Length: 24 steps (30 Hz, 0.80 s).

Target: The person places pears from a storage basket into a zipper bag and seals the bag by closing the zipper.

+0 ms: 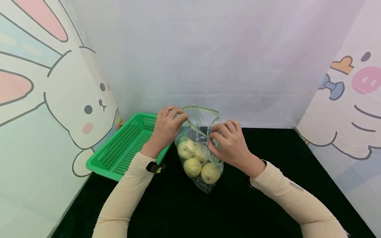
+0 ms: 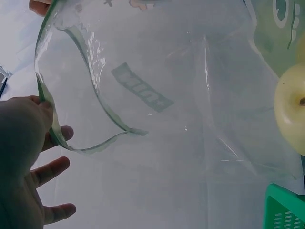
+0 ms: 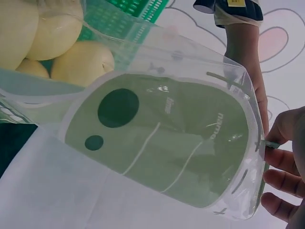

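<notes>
A clear plastic bag (image 1: 205,188) with a green-edged mouth stands upright between my hands, its mouth partly spread. Inside its lower part lie several round, pale yellow-green fruits (image 1: 192,167), which look like apples or pears. My left hand (image 1: 169,125) pinches the left side of the green rim (image 2: 43,90) between thumb and finger, the other fingers spread. On the opposite side, my right hand (image 1: 230,143) pinches the bag's edge between thumb and forefinger. A green printed patch (image 3: 167,143) covers part of the bag in the right wrist view.
A green perforated plastic basket (image 1: 102,168) sits to the left, behind my left forearm. Dark cloth (image 1: 238,205) covers the table. A pale curtain (image 1: 238,66) rises at the back, with cartoon-printed panels at both sides.
</notes>
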### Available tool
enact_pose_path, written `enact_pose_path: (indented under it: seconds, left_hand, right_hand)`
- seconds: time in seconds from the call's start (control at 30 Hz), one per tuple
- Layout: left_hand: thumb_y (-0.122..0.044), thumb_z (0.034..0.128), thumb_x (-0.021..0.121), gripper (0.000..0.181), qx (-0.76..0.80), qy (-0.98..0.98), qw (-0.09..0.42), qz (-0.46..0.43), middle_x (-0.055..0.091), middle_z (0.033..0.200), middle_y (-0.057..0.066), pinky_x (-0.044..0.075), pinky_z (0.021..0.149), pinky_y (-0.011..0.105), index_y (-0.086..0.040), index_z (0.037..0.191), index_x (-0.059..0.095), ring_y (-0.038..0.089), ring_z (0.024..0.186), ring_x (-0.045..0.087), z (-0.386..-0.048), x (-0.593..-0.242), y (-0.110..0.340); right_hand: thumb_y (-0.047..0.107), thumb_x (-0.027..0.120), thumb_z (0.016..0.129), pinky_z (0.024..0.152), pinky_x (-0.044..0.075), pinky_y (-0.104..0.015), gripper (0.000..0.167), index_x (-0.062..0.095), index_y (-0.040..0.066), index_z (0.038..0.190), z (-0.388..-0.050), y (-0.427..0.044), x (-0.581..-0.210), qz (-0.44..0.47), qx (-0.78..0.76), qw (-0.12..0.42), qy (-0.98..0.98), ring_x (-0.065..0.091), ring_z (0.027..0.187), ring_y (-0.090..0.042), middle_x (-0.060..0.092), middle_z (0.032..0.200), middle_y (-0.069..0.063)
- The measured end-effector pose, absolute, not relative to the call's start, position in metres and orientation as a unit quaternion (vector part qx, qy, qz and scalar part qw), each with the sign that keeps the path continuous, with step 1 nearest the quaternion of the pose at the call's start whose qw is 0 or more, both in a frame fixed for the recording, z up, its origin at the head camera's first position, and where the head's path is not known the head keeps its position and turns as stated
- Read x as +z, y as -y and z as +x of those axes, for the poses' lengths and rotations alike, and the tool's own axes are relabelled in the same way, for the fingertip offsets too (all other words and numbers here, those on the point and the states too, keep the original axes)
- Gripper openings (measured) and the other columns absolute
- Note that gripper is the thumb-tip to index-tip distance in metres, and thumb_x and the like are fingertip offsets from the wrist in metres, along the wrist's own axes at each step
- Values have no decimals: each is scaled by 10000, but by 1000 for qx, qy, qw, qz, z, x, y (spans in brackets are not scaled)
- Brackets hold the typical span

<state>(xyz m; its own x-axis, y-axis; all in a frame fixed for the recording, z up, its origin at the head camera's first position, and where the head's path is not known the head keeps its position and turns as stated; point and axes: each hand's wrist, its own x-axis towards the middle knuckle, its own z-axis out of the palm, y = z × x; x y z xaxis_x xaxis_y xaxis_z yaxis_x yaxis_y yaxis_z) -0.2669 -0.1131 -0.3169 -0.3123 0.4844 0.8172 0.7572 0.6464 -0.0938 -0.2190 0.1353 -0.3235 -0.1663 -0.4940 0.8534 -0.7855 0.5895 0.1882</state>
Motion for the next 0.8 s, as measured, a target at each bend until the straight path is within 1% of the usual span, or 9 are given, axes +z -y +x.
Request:
enact_pose_path:
  seconds: [0.13, 0.27, 0.47, 0.67, 0.8]
  left_hand:
    - [-75, 961, 642, 91, -159, 791, 437, -398, 628, 1050, 116, 415, 942, 617, -124, 1036, 654, 397, 1142, 532, -267, -316, 111]
    - [-106, 954, 655, 81, -154, 790, 433, -406, 632, 1050, 112, 405, 959, 610, -119, 1034, 667, 394, 1137, 537, -267, -314, 109]
    - [-108, 957, 660, 137, -139, 798, 410, -419, 648, 1121, 121, 397, 984, 582, -94, 1090, 692, 389, 1155, 534, -268, -309, 108]
    - [-48, 981, 598, 190, -170, 795, 379, -442, 645, 1170, 152, 423, 966, 538, -48, 1150, 685, 382, 1129, 549, -277, -303, 110]
    - [-9, 1001, 532, 241, -193, 813, 349, -424, 630, 1189, 171, 423, 971, 505, -31, 1205, 658, 377, 1125, 539, -286, -299, 115]
  right_hand:
    - [156, 525, 957, 824, 420, -540, 243, 646, 70, 764, -217, -137, -319, 431, 146, 496, 740, 515, 800, -315, 603, 949, -114]
    - [140, 488, 965, 844, 426, -569, 263, 639, 64, 764, -215, -140, -316, 435, 137, 504, 733, 530, 801, -311, 603, 930, -109]
    - [147, 485, 978, 869, 425, -603, 286, 659, 63, 768, -211, -143, -314, 441, 132, 503, 731, 546, 815, -306, 612, 922, -99]
    - [153, 484, 983, 872, 421, -611, 290, 656, 68, 765, -208, -145, -313, 445, 130, 503, 729, 546, 818, -304, 612, 917, -95]
    - [142, 489, 977, 875, 417, -610, 277, 652, 71, 764, -206, -146, -313, 449, 129, 506, 725, 540, 815, -301, 608, 909, -91]
